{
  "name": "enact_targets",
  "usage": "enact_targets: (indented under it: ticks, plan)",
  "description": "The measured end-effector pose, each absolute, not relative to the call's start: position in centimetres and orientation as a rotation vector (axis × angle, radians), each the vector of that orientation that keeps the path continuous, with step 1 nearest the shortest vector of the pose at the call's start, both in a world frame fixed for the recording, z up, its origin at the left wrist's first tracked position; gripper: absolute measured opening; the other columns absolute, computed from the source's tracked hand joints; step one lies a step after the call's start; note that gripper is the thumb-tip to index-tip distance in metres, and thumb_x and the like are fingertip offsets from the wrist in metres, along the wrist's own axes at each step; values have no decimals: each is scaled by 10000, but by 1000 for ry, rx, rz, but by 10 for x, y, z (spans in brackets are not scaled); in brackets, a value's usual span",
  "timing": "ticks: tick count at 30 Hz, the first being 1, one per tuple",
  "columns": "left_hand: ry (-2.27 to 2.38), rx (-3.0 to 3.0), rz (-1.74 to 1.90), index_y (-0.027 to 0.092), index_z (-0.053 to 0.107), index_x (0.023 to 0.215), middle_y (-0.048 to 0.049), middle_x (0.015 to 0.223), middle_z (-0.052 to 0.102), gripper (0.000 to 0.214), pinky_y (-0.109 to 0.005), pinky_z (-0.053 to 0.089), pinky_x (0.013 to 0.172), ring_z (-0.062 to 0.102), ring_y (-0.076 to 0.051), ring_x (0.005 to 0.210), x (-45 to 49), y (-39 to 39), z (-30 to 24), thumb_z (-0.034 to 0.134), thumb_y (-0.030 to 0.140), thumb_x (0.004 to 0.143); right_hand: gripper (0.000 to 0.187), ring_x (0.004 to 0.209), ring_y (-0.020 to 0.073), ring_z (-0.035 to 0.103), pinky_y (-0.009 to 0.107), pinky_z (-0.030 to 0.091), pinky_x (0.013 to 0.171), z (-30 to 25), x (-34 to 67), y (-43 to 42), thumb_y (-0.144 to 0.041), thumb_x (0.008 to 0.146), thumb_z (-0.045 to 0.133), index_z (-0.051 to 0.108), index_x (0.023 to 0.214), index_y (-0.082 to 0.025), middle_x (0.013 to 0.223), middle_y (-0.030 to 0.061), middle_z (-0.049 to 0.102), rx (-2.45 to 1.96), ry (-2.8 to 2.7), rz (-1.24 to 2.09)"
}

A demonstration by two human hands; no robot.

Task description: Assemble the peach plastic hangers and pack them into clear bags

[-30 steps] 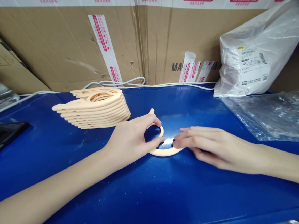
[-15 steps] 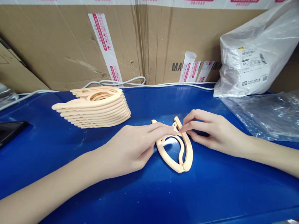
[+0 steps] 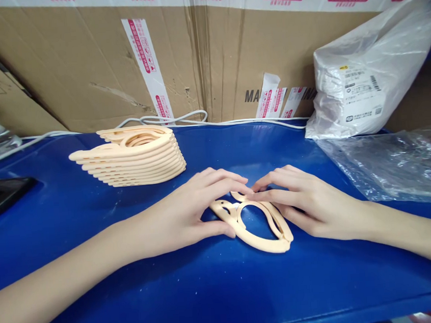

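Note:
A cream plastic folding hanger (image 3: 267,244) lies on the blue tabletop between my hands, its two arms folded toward each other round an oval gap. My left hand (image 3: 189,207) grips its left side, the thumb low on the near arm and the fingers arched over the far end. From the right, my right hand (image 3: 306,199) has its fingertips on the far arm, close to my left fingertips. Part of the hanger's far end is hidden under the fingers. Farther left stands a neat stack of similar folded hangers (image 3: 137,159).
Large cardboard boxes (image 3: 93,57) wall off the back. A white cable (image 3: 235,122) runs along their foot. At the right are a white plastic-wrapped package (image 3: 357,82) and a flat clear plastic bag (image 3: 382,169). A dark phone-like object (image 3: 7,193) lies at the left edge.
The hanger has turned, its near tip swinging right and its far end left. My left thumb now shows on the near arm, and my right hand has shifted onto the far arm.

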State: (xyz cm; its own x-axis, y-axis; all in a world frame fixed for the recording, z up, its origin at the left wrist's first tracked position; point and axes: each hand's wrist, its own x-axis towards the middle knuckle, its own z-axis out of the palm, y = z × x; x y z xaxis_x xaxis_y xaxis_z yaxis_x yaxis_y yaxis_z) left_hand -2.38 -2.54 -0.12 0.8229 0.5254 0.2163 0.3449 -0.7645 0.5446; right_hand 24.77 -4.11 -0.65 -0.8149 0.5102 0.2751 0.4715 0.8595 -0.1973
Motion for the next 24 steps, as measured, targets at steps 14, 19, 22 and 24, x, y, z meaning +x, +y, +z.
enact_targets:
  ticks: [14, 19, 22, 24]
  plan:
    - [774, 2721, 465, 210, 464, 1358, -73, 1236, 625, 703, -353, 462, 889, 573, -245, 1072, -23, -29, -6, 731, 541, 797, 220, 748, 147, 571, 267, 454, 624, -2, 246, -37, -400, 926, 589, 598, 1049, -218, 905, 17, 649, -1165, -2251, 745]
    - [781, 2909, 766, 146, 490, 1290, -119, 1263, 598, 576, -358, 450, 933, 567, -245, 1110, -23, -29, -8, 657, 507, 873, 285, 600, 103, 435, 248, 326, 531, 2, 248, -33, -470, 903, 599, 634, 821, -199, 670, -38, 498, -1252, -2124, 1151]
    - [804, 2984, 828, 137, 477, 1308, -141, 1301, 575, 592, -371, 460, 932, 572, -258, 1125, -22, -30, -7, 637, 519, 884, 312, 552, 82, 333, 243, 250, 496, 3, 247, -33, -440, 883, 635, 579, 712, -186, 613, -59, 381, -1208, -2006, 1355]
    - [794, 3006, 835, 134, 454, 1334, -149, 1317, 566, 647, -379, 457, 949, 565, -267, 1150, -22, -30, -6, 633, 553, 875, 299, 548, 78, 311, 241, 232, 488, 4, 246, -34, -431, 882, 637, 584, 726, -181, 613, -61, 373, -1203, -1952, 1429]
